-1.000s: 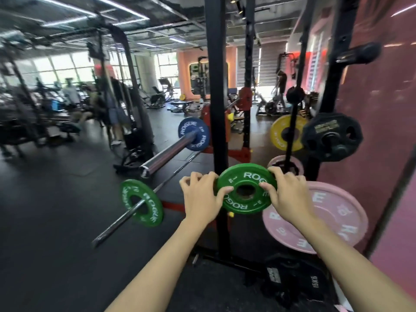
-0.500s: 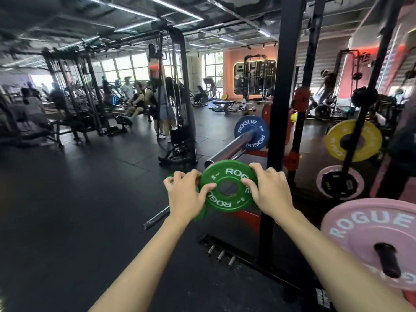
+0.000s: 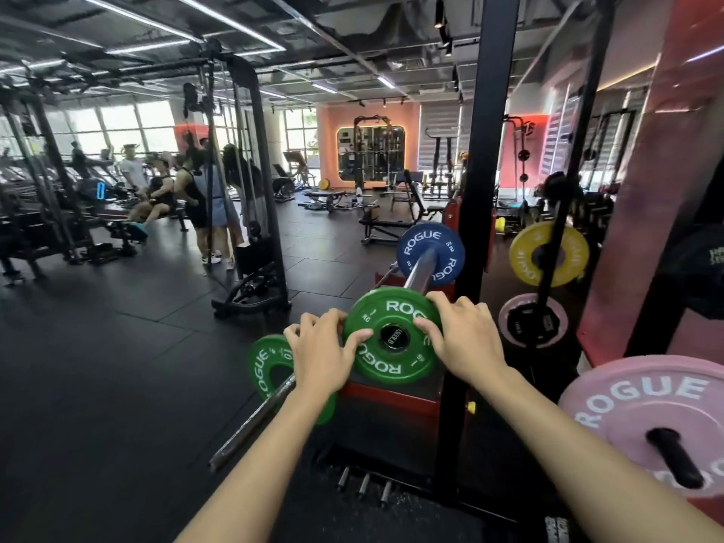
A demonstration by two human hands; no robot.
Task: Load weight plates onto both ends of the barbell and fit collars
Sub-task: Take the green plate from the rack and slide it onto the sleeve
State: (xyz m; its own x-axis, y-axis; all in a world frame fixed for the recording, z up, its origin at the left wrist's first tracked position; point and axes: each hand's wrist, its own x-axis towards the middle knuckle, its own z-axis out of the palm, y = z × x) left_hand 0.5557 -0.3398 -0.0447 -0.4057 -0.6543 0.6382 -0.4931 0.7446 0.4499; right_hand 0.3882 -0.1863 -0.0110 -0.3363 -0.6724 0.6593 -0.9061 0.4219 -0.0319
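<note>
Both grips hold one thing: my left hand (image 3: 319, 348) and right hand (image 3: 464, 339) clamp opposite edges of the green plate (image 3: 386, 333), whose hole sits over the near end of the barbell (image 3: 417, 270). That sleeve runs straight away from me toward the blue plate (image 3: 430, 254), so I judge a push along it comes next. I count two green plates, the second (image 3: 270, 364) lower left on another bar, and one blue. No collars visible.
</note>
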